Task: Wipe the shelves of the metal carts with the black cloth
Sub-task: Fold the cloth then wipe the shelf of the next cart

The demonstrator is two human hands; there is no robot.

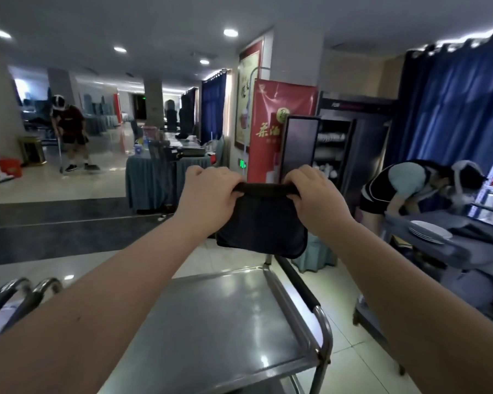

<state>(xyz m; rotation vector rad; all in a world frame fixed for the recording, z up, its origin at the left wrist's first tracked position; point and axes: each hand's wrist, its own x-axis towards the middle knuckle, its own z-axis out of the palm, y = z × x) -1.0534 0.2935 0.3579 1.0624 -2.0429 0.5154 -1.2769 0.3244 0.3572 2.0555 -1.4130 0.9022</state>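
Cloth (pixel 261 223): black, roughly square; held up in the air, seen over the far end of the cart (pixel 323 339), clear of its top shelf (pixel 211 322); top edge rolled into a thick band, long axis level and running left to right; the rest hangs straight down, flat face toward the camera, lower corners rounded.

Left hand (pixel 211 194): grips the left end of the rolled edge; fingers (pixel 211 174) curled over the top of the band, thumb beneath it; back of hand toward the camera; forearm stretched forward from lower left.

Right hand (pixel 313 194): grips the right end likewise, fingers wrapped tight round the band; forearm reaching in from lower right; both hands level, the band stretched between them.

Cart: steel; shelf shiny, with raised rim; handle (pixel 299 285) with black grip along the right side; lower shelf partly seen beneath.

Second cart (pixel 20 294): curved handles only, lower left.

Background: person with mop (pixel 69 129), far left; person (pixel 404 183) bent over a surface (pixel 467 248) carrying plates (pixel 430 231), right; blue curtains (pixel 453 109); red banner (pixel 279 123).
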